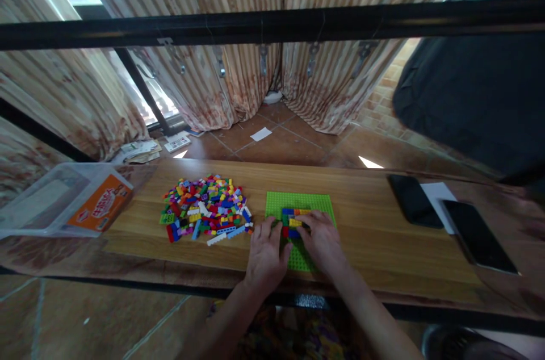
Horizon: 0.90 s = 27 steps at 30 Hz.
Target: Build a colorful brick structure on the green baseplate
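A green studded baseplate [301,261] lies on the wooden board in front of me. On it stands a small build of blue, red, green, orange and yellow toy bricks [290,212]. My right hand [322,239] reaches over the plate's right side, its thumb and forefinger closed on a yellow toy brick [294,223] at the build. It looks to be over or against the other bricks; I cannot tell whether it is pressed down. At the plate's left edge rests my left hand [265,255], fingers apart, fingertips beside the build's left side. Both hands hide parts of the plate.
Left of the plate spreads a pile of loose coloured bricks [208,204]. A clear plastic box [46,224] with an orange label stands at the far left. To the right lie two dark phones [415,201] and white paper [438,204]. A black metal bar [272,28] crosses beyond the board.
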{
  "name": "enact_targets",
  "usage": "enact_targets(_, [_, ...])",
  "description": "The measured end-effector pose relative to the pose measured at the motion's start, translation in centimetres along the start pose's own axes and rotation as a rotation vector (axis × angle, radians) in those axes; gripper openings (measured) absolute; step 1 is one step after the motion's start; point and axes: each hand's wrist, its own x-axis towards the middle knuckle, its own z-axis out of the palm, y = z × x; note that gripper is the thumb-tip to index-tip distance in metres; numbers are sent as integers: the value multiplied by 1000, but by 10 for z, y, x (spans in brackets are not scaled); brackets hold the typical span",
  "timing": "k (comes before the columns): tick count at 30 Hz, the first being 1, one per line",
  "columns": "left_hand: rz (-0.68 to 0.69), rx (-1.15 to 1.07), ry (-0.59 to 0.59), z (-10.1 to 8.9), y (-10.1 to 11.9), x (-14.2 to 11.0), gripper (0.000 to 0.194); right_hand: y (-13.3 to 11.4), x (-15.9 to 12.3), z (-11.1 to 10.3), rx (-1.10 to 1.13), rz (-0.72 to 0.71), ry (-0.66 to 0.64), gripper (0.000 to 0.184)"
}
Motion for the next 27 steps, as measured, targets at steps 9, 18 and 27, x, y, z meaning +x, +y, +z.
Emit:
enact_targets(9, [-7,-37,13,4,-2,-3,45,2,2,2,37,44,-11,20])
enact_targets(18, [90,21,16,1,3,-3,50,7,-4,1,70,85,215,20])
enact_targets(27, [104,161,-23,3,7,1,50,8,-6,20,0,260,280,52])
